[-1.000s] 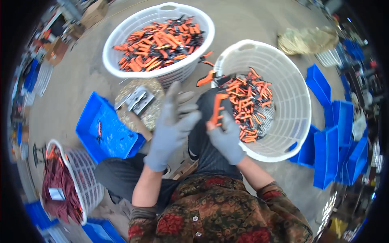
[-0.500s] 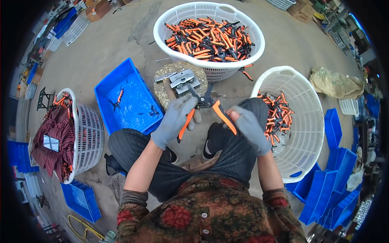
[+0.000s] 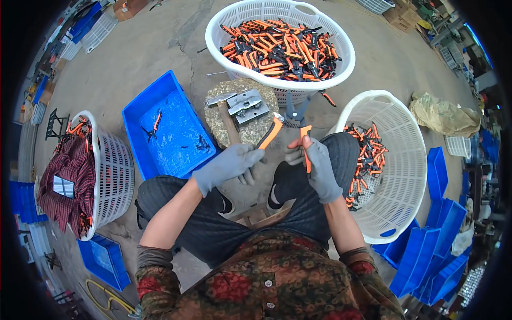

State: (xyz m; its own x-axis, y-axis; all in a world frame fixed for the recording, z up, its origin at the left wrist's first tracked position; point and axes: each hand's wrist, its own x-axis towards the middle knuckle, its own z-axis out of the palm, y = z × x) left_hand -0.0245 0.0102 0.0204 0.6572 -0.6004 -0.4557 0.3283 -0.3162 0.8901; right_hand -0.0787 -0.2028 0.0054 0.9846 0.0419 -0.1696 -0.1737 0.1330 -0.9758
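Between my knees I hold a pair of orange-and-black-handled pliers (image 3: pixel 271 133) with both hands, its handles spread apart and its dark head pointing away from me. A coil spring shows between the handles. My left hand (image 3: pixel 228 166), in a grey glove, is closed on the end of the left handle. My right hand (image 3: pixel 322 169), also gloved, grips the right handle with the thumb along it. Just beyond stands a round stone block (image 3: pixel 216 120), bearing a metal fixture (image 3: pixel 248 106) and a hammer (image 3: pixel 229 124) with a wooden handle.
A white basket (image 3: pixel 349 66) heaped with orange-handled tools stands ahead. Another white basket (image 3: pixel 410 176), partly filled, is at my right knee. A blue tray (image 3: pixel 170 128) with a few parts lies left; a cloth-covered basket (image 3: pixel 114 176) stands farther left. Blue bins (image 3: pixel 421 256) sit at lower right.
The pliers have moved slightly away and to the right, and their handles are wider apart. My left hand has shifted from near the pliers' head to the left handle's end; my right hand now grips the right handle.
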